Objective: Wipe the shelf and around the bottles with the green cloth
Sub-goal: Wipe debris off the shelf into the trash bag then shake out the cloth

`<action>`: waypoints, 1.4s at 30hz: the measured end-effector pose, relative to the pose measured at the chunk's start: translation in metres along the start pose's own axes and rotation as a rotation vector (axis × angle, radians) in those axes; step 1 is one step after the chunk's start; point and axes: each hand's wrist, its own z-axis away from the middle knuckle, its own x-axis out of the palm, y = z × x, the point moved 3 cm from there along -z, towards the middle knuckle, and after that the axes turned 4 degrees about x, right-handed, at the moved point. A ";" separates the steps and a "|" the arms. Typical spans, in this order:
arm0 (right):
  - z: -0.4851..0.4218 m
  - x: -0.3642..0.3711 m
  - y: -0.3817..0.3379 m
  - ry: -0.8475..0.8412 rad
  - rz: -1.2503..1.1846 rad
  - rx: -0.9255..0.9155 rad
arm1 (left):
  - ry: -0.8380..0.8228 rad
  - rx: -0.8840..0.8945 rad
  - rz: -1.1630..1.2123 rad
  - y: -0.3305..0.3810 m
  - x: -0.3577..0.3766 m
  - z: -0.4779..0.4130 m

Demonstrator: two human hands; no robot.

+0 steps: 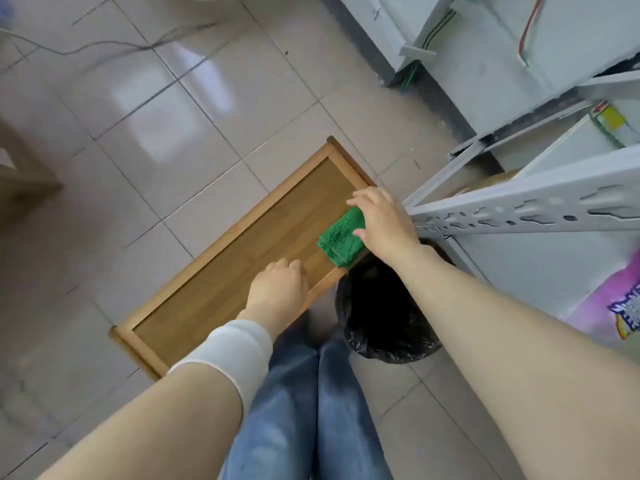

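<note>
Green on bamboo: gripping the folded green cloth [341,239] in the right hand [384,226], thumb and fingers closed round its edge, pressing it flat on the right end of the bamboo shelf [214,271], probably as a thick wiping pad. Bracing with the left hand [278,289], fingers curled over the near rim, likely to stop the shelf shifting. No bottles in sight on the panel; just beside it, a black-lined bin [391,344], too dark inside to tell contents.
</note>
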 end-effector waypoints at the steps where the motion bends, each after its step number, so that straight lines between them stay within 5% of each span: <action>1: -0.010 0.002 0.001 -0.026 0.044 -0.043 | -0.004 0.002 -0.007 0.000 0.001 -0.008; 5: -0.025 0.016 0.001 -0.085 0.261 -0.174 | 0.011 0.017 0.001 -0.001 0.006 -0.026; 10: -0.014 0.019 0.003 0.035 0.390 -0.179 | 0.113 0.044 0.020 0.002 0.010 -0.013; 15: 0.034 0.013 0.031 0.016 -0.139 0.122 | -0.026 0.097 0.118 0.025 0.045 0.022; 20: 0.090 0.042 0.089 -0.041 -0.681 0.491 | -0.252 -0.151 0.445 0.032 0.121 0.033; 24: 0.121 0.088 0.129 -0.059 -1.186 0.724 | -0.228 -0.333 0.598 0.039 0.173 0.013; 27: 0.135 0.117 0.142 -0.046 -1.523 0.715 | -0.150 -0.393 0.783 0.044 0.206 -0.011; 33: 0.142 0.164 0.146 0.057 -1.628 0.678 | 0.070 -0.426 1.031 0.049 0.241 -0.038; 42: 0.177 0.154 0.133 0.102 -1.833 0.791 | 0.083 -0.457 1.195 0.048 0.226 -0.012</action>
